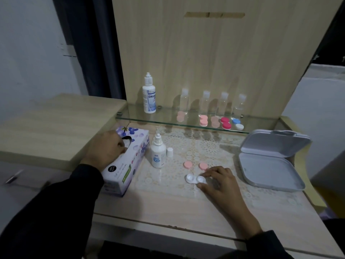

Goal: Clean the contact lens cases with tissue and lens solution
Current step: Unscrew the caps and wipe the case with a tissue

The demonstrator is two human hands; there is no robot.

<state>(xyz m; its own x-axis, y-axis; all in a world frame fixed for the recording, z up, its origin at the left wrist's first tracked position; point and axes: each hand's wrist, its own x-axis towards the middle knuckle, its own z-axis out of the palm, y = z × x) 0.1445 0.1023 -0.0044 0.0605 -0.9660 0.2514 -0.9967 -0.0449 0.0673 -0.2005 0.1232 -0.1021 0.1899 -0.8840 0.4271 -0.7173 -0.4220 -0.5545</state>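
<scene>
One tissue box (128,165), tissue (128,144) in left fingers (119,146); lens case (192,178) between right fingers (211,172).

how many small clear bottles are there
4 clear bottles, all on the glass shelf right of the tall white bottle: leftmost, second, third, rightmost. None looks hidden.

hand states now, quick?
Left hand: fingers curled in tissue box slot; grip cannot be told.
Right hand: holding white lens case.
</scene>
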